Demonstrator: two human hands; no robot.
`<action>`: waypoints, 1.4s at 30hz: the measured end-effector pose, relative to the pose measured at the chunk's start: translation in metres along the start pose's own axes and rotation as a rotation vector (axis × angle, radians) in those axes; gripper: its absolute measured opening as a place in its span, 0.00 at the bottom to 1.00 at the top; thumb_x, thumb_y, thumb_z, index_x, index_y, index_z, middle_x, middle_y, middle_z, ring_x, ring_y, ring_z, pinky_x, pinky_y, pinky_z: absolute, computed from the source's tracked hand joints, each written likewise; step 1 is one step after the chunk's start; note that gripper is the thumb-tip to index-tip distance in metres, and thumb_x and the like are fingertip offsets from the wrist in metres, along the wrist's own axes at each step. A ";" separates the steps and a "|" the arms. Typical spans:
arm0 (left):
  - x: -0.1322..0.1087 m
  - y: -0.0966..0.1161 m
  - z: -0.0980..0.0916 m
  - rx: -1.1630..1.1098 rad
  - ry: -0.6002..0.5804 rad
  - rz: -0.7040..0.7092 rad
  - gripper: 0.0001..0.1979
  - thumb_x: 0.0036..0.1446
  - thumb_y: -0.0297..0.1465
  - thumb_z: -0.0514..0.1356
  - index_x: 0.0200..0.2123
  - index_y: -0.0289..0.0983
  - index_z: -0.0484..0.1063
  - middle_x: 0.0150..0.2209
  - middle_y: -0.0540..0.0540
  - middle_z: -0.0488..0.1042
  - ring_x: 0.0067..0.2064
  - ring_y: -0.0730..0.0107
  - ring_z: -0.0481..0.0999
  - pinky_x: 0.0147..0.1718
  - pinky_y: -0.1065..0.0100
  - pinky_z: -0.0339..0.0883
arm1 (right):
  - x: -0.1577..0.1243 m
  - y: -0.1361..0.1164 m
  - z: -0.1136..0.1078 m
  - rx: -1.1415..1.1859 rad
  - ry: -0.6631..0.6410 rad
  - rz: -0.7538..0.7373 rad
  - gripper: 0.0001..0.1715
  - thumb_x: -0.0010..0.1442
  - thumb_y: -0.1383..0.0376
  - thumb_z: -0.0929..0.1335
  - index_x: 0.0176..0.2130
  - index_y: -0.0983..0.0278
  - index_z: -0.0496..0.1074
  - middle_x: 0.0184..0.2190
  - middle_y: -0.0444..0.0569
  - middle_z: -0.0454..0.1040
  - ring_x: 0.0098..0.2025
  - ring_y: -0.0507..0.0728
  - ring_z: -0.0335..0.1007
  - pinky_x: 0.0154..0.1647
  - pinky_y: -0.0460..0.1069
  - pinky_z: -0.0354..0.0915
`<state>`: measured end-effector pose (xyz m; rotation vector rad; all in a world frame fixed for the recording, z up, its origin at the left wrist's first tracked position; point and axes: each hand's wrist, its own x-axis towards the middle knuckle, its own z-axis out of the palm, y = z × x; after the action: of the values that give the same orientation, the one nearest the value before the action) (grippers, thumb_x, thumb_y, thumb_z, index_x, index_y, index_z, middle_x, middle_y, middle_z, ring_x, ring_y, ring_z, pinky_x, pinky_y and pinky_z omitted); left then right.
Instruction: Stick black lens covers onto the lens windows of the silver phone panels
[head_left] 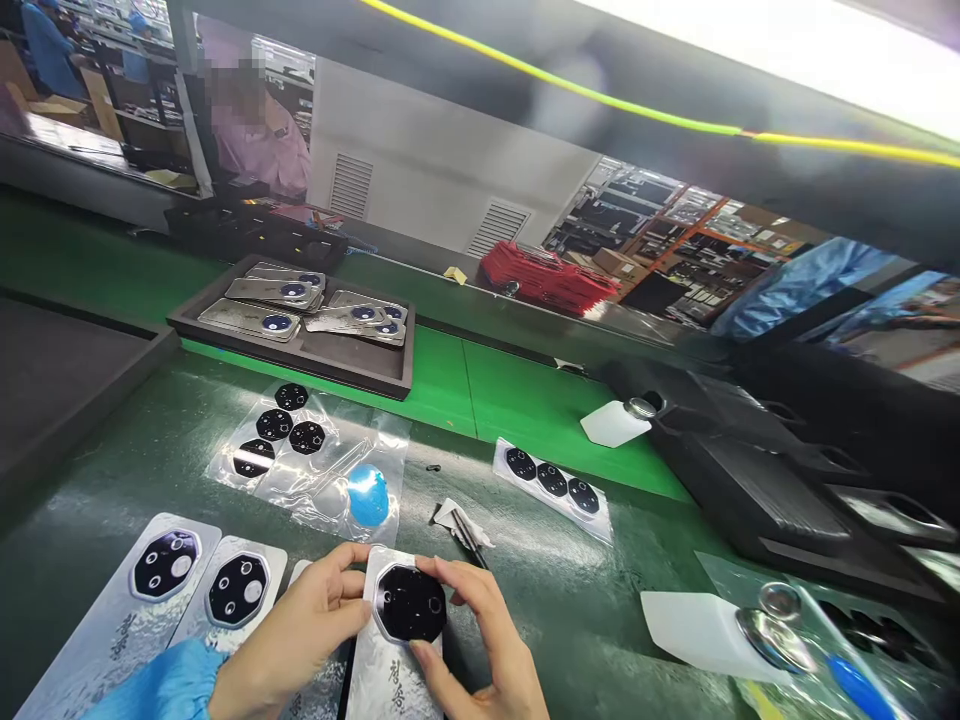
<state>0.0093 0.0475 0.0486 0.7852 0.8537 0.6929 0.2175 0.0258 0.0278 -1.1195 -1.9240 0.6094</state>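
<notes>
My left hand [300, 625], in a blue sleeve, pinches the left edge of a silver phone back cover [375, 680] with dark characters on it. On that cover's ring sits a black octagonal lens plate [410, 603] with several round holes. My right hand [480, 635] has its index finger at the plate's upper right edge and its thumb at the lower edge. To the left lie other silver covers, one with a lens plate [236, 590] in its ring; another is mostly hidden beneath my left hand. Just beyond my fingers, dark tweezers [469, 538] rest on a white scrap.
A dark tray [300, 360] of phone covers stands at the back left. Clear film [330, 480] carries loose black plates and a blue disc [368, 495]. A strip [553, 482] holds three more plates. White bottles [705, 630] and black trays [750, 490] are on the right.
</notes>
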 end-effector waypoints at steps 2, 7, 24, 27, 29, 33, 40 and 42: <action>-0.001 0.000 0.001 0.011 -0.002 0.011 0.19 0.58 0.30 0.60 0.53 0.35 0.65 0.44 0.43 0.81 0.46 0.62 0.79 0.47 0.64 0.64 | -0.001 0.001 0.004 -0.004 -0.007 -0.034 0.32 0.60 0.71 0.68 0.61 0.58 0.61 0.52 0.52 0.74 0.54 0.61 0.70 0.53 0.56 0.69; -0.001 0.000 0.002 0.000 -0.027 0.019 0.19 0.57 0.30 0.61 0.52 0.36 0.66 0.44 0.43 0.81 0.46 0.62 0.78 0.48 0.64 0.64 | -0.001 0.003 0.007 -0.043 0.004 -0.066 0.31 0.59 0.71 0.68 0.60 0.58 0.62 0.51 0.52 0.75 0.53 0.62 0.71 0.52 0.56 0.69; -0.002 -0.001 0.003 -0.008 -0.018 0.014 0.18 0.58 0.32 0.62 0.51 0.37 0.66 0.42 0.44 0.81 0.44 0.62 0.79 0.45 0.64 0.64 | 0.000 0.006 0.007 -0.102 -0.045 -0.051 0.30 0.60 0.69 0.69 0.60 0.58 0.61 0.51 0.51 0.72 0.53 0.61 0.68 0.52 0.54 0.68; -0.002 -0.001 0.003 -0.014 -0.015 0.005 0.18 0.57 0.32 0.62 0.50 0.37 0.66 0.42 0.44 0.81 0.44 0.62 0.79 0.46 0.64 0.64 | -0.001 0.007 0.007 -0.123 -0.026 -0.074 0.30 0.60 0.69 0.69 0.60 0.59 0.62 0.50 0.52 0.73 0.51 0.61 0.69 0.50 0.55 0.68; -0.002 0.000 0.003 -0.023 -0.023 0.010 0.18 0.57 0.32 0.62 0.50 0.38 0.67 0.42 0.45 0.81 0.44 0.61 0.79 0.46 0.63 0.64 | -0.002 0.007 0.007 -0.132 -0.026 -0.069 0.31 0.59 0.69 0.69 0.60 0.59 0.62 0.49 0.52 0.73 0.51 0.62 0.69 0.50 0.55 0.69; -0.001 0.000 0.003 -0.012 -0.035 0.029 0.16 0.58 0.33 0.62 0.50 0.38 0.68 0.42 0.44 0.81 0.44 0.61 0.79 0.46 0.63 0.65 | -0.002 0.005 0.007 -0.132 -0.044 -0.036 0.32 0.59 0.69 0.69 0.61 0.58 0.61 0.50 0.53 0.72 0.52 0.62 0.69 0.50 0.56 0.69; -0.001 0.000 0.003 0.003 -0.025 0.038 0.16 0.58 0.30 0.62 0.50 0.38 0.68 0.44 0.44 0.81 0.46 0.61 0.79 0.48 0.63 0.65 | -0.002 0.006 0.007 -0.124 -0.034 -0.046 0.29 0.61 0.67 0.69 0.60 0.57 0.63 0.48 0.52 0.72 0.50 0.61 0.69 0.48 0.54 0.71; -0.001 0.000 0.003 0.008 -0.030 0.044 0.15 0.59 0.30 0.61 0.50 0.38 0.68 0.45 0.44 0.80 0.48 0.61 0.78 0.50 0.63 0.65 | -0.002 0.007 0.007 -0.133 -0.034 -0.030 0.28 0.63 0.64 0.70 0.60 0.57 0.64 0.47 0.52 0.72 0.49 0.61 0.70 0.48 0.53 0.71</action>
<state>0.0110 0.0458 0.0504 0.8219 0.8149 0.7153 0.2159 0.0277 0.0181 -1.1667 -2.0320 0.4931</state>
